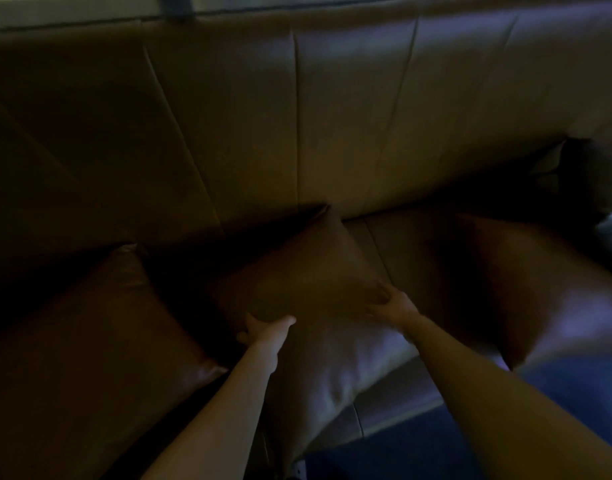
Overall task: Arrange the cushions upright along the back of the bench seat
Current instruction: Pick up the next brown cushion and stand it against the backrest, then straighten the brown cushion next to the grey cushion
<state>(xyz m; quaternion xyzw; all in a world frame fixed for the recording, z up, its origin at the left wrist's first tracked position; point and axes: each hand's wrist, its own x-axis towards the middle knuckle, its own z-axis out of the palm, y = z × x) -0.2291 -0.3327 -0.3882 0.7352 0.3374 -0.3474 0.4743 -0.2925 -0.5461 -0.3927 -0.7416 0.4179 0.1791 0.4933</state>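
Brown leather: it covers the bench seat (pixel 418 244), its panelled backrest (pixel 332 116) and every cushion in view; the light is dim.
Middle cushion (pixel 297 271): sits on the seat towards the middle, turned like a diamond, its far corner touching the foot of the backrest; whether it leans or lies flat is hard to tell.
Left hand (pixel 263 332): closed on the near left edge of the middle cushion, thumb on top, fingers tucked under and hidden.
Right hand (pixel 392 308): gripping the near right corner of the same cushion, fingers bent over the edge.
Left cushion (pixel 89 341): lying at the left end of the seat, one corner pointing at the backrest, another shiny corner near the left forearm.
Right cushion (pixel 540 289): lying on the right part of the seat, reaching the front edge, well apart from the held one.
Dark cushion (pixel 581 178): at the far right end against the backrest, too shadowed to judge its pose.
Front edge: a pale, glossy stretch of seat shows between the two forearms.
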